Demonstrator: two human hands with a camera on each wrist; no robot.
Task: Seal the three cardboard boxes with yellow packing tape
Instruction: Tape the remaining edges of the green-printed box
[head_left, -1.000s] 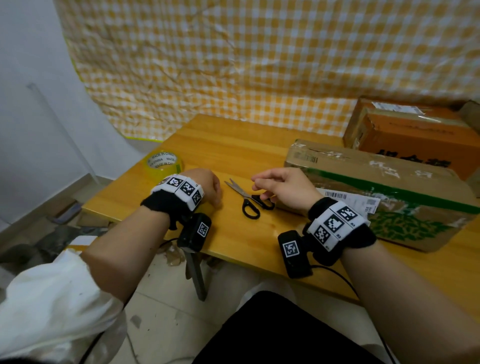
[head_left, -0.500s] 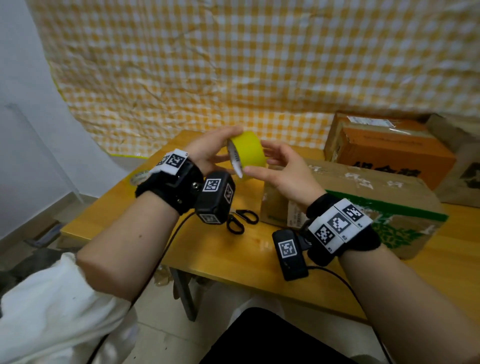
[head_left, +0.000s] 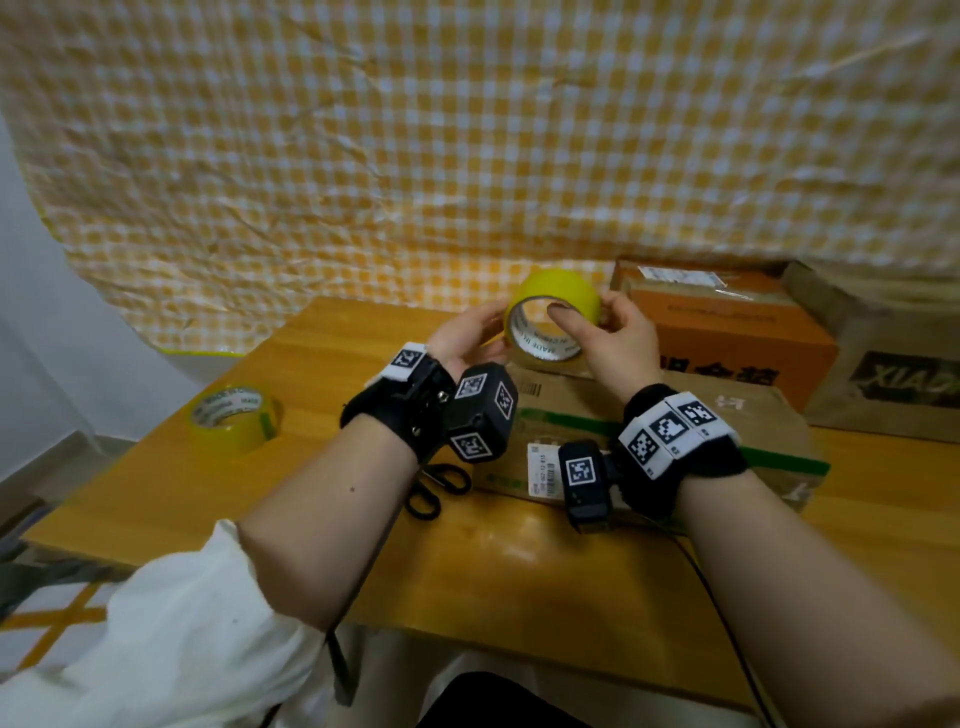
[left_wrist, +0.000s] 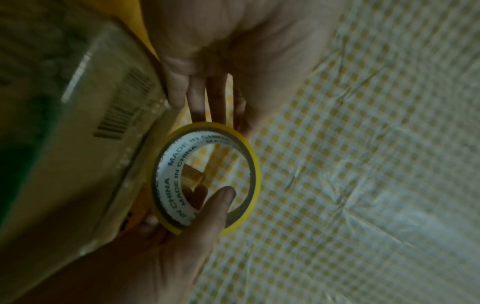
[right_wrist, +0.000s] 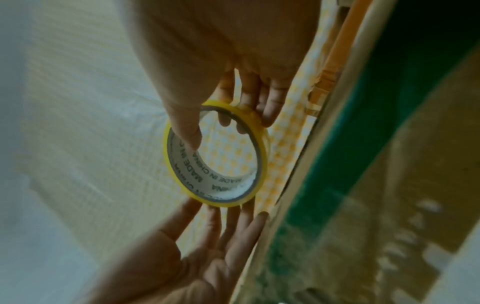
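Note:
A yellow packing tape roll (head_left: 553, 304) is held in the air over the near cardboard box (head_left: 737, 415), which has a green stripe. My right hand (head_left: 597, 325) grips the roll (right_wrist: 215, 156), thumb inside its white core and fingers round the outside. My left hand (head_left: 472, 335) touches the roll's (left_wrist: 205, 176) left side with straight fingers. An orange box (head_left: 727, 332) stands behind the near one. A third, brown box (head_left: 883, 374) is at the far right.
A second yellow tape roll (head_left: 236, 415) lies flat on the wooden table (head_left: 519, 571) at the left. Black scissors (head_left: 436, 488) lie under my left wrist, in front of the near box. A checked sheet (head_left: 467, 156) hangs behind.
Both hands rose from the table by the scissors with a tape roll. It passed from my left hand's grip to my right hand, whose thumb now sits in the core.

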